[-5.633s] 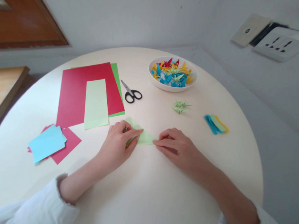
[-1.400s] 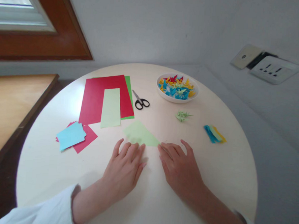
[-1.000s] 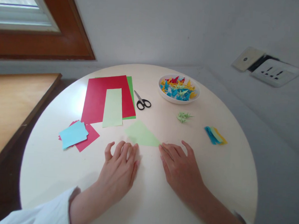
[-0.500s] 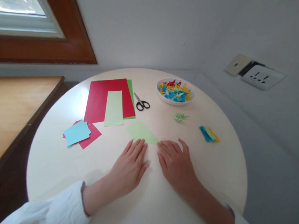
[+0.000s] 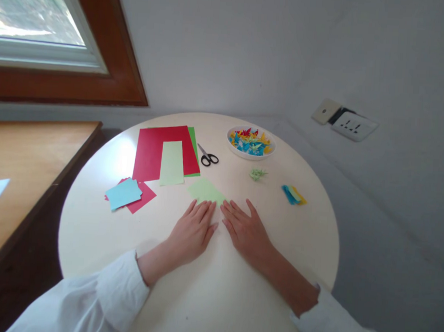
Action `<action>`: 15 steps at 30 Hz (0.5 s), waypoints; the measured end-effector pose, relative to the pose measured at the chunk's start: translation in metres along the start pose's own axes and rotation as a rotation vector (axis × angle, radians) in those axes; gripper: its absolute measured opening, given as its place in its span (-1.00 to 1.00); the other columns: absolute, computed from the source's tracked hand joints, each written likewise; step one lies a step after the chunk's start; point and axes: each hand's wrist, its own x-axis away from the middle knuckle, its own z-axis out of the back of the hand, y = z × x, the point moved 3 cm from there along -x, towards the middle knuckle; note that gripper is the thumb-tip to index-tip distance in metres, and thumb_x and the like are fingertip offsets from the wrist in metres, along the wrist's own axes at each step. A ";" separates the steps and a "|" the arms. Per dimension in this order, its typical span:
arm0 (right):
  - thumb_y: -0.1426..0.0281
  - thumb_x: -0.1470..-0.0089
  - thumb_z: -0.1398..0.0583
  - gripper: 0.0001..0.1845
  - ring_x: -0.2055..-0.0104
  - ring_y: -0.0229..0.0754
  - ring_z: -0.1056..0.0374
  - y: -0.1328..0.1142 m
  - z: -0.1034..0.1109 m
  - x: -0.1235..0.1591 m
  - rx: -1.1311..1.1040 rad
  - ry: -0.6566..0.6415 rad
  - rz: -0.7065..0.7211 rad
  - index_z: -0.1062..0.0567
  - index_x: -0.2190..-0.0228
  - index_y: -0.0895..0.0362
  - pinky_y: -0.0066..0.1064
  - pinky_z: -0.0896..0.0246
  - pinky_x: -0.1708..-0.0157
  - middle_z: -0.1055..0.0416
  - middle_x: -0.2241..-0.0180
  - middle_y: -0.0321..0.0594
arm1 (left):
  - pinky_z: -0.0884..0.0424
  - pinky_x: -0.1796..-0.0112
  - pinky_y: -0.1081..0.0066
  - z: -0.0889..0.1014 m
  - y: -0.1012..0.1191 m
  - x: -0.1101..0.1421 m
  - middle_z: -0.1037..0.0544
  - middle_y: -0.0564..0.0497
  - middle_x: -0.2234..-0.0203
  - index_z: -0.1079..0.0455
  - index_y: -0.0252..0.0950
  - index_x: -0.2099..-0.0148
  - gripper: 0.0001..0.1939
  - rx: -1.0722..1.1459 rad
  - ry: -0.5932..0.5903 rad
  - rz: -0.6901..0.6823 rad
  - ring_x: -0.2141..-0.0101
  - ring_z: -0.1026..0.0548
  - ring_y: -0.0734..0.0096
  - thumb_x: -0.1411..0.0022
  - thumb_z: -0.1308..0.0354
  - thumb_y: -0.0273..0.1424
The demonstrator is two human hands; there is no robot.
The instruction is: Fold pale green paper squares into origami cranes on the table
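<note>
A light green piece of paper (image 5: pixel 206 189) lies on the round white table, its near edge under my fingertips. My left hand (image 5: pixel 194 228) rests flat with fingers stretched out, the tips on that near edge. My right hand (image 5: pixel 245 231) lies to its right, fingers extended, fingertips at the paper's right corner. Neither hand grips anything. Just beyond the paper on the left, a light green strip of paper (image 5: pixel 172 163) lies on a red sheet (image 5: pixel 149 151). A small folded green paper piece (image 5: pixel 258 174) sits beyond my right hand.
Scissors (image 5: pixel 208 157) lie beside the red sheet. A white bowl (image 5: pixel 250 156) holds many coloured paper pieces. Blue and red paper squares (image 5: pixel 124 194) are stacked at left; blue and yellow slips (image 5: pixel 294 195) lie at right. A wooden surface (image 5: pixel 31 149) stands left of the table.
My right hand has moved left along the paper's near edge, closer to my left hand. The camera view has shifted, so the whole table appears slightly smaller.
</note>
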 end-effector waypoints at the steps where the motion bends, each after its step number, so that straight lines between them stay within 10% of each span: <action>1: 0.39 -0.25 0.16 -0.56 -0.16 -0.11 -0.19 -0.001 0.001 0.000 0.006 0.009 -0.016 -0.33 -0.05 0.17 0.01 0.21 -0.19 -0.31 -0.08 -0.11 | -0.13 -0.13 0.08 -0.001 -0.001 0.000 -0.37 -0.29 -0.04 -0.11 -0.53 -0.19 -0.49 0.001 -0.002 0.007 -0.08 -0.30 0.13 -0.31 0.18 -0.30; 15: 0.46 -0.19 0.03 -0.69 0.13 -0.13 -0.41 0.000 0.008 -0.008 0.100 0.186 -0.181 -0.51 0.27 0.22 -0.11 -0.03 -0.06 -0.53 0.20 -0.09 | -0.08 -0.13 0.03 -0.003 -0.002 -0.001 -0.38 -0.24 0.05 -0.20 -0.44 -0.15 -0.54 -0.021 0.064 0.025 -0.04 -0.29 0.14 -0.29 0.15 -0.30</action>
